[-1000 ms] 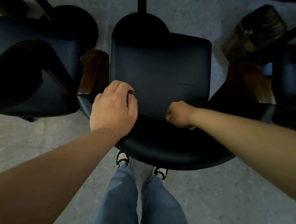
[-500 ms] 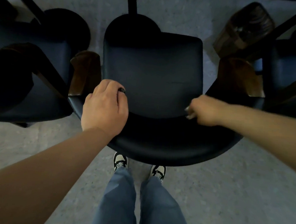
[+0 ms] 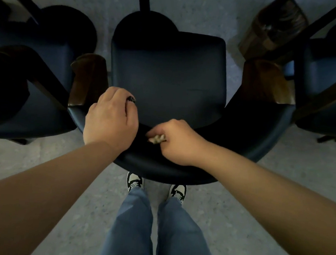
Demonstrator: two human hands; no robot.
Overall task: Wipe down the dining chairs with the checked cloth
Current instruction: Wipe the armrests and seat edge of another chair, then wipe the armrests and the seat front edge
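- Middle dining chair (image 3: 166,83): dark padded seat, curved backrest at the near edge, wooden arm ends to either side.
- Left hand (image 3: 111,119): fingers curled over the top edge of the backrest, gripping it; ring visible.
- Right hand (image 3: 179,143): fingers closed around the bunched checked cloth (image 3: 156,139), pressed on the inner face of the backrest, just beside the left hand.
- Cloth, by judgement: light, soft, easily crumpled; best held wadded in the palm, with a flat face kept against the upholstery.
- Upholstery apparently smooth; little drag expected.
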